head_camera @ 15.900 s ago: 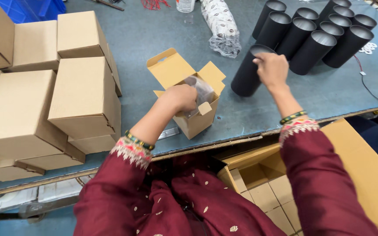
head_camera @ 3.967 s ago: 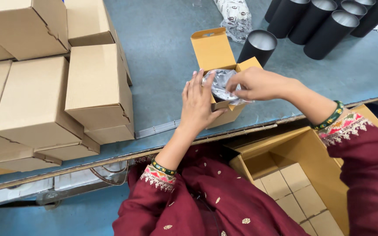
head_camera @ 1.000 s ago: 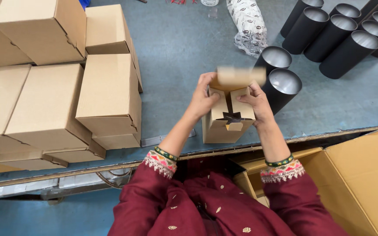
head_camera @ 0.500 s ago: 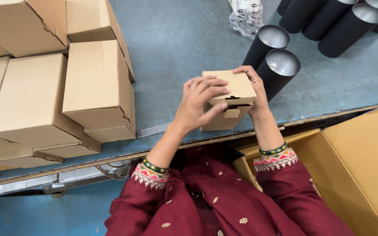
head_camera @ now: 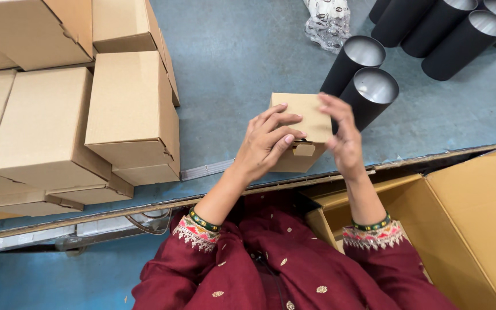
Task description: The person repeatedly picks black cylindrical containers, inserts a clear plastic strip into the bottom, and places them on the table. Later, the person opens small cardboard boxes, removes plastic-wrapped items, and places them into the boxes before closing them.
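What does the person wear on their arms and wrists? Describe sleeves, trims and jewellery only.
Both arms wear dark maroon sleeves with small gold motifs and embroidered cuffs in red, green and cream. A green-and-gold bangle circles each wrist. The left hand and right hand are bare, ungloved.
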The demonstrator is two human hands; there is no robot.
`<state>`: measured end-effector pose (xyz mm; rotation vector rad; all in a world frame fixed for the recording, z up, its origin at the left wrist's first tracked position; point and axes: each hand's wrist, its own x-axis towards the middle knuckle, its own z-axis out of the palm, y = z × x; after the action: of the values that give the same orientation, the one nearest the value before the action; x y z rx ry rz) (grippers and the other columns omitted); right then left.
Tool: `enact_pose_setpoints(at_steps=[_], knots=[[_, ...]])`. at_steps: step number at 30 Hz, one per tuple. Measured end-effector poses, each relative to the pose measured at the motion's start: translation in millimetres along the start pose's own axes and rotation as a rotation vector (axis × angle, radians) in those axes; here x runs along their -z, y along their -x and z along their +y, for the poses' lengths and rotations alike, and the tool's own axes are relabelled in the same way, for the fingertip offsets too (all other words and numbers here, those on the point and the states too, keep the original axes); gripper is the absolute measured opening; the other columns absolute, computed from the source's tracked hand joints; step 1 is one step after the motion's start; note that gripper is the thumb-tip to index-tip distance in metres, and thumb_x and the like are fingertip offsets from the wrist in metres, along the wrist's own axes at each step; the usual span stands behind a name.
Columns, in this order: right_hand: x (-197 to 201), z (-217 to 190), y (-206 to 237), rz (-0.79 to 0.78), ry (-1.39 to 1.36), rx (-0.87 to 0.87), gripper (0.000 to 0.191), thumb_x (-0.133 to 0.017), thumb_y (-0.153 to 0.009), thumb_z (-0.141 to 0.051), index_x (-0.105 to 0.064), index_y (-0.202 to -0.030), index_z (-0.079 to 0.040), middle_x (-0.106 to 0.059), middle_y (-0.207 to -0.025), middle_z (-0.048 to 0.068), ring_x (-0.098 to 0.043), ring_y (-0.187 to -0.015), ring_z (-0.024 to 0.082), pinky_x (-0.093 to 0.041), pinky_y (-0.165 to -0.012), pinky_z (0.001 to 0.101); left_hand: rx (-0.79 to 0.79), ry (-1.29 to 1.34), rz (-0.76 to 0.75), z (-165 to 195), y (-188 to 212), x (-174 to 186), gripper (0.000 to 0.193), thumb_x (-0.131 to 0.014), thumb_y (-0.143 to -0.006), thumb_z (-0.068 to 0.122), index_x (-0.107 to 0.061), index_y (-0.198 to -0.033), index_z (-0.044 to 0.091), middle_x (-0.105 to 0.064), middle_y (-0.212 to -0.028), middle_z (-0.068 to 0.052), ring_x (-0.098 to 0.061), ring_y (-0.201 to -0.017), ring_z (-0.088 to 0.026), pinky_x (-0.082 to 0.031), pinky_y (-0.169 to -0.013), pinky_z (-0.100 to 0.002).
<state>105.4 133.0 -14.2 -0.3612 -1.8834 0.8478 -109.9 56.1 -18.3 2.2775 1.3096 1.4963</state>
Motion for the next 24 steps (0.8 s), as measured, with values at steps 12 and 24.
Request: enact_pose_setpoints(at_steps=[12,24], knots=[[-10,-27,-4,-0.104,0.327,-0.099,0.053,-0.080,-0.087,-0.030,-0.062,-0.133,-0.011,-0.058,-0.150,0.008,-0.036,-0.155,0.034,-0.027,-0.129,0.0487,0.093,0.097,0.082,-1,5,-17,0.031,-0.048,-0.111,0.032,-0.076,-0.116,0.020,-0.063,-0.141,-0.001,-0.043,-0.150,-0.030,-0.031,-0.122,-0.046],[-10,-26,-4,-0.134,0.390,-0.117,0.057,-0.085,-0.081,-0.031,-0.064,-0.131,-0.013,-0.057,-0.151,0.006,-0.035,-0.156,0.034,-0.030,-0.129,0.0498,0.078,0.106,0.087,-1,8,-17,0.030,-0.048,-0.111,0.031,-0.075,-0.118,0.020,-0.061,-0.142,0.000,-0.041,-0.152,-0.031,-0.031,-0.122,-0.046]])
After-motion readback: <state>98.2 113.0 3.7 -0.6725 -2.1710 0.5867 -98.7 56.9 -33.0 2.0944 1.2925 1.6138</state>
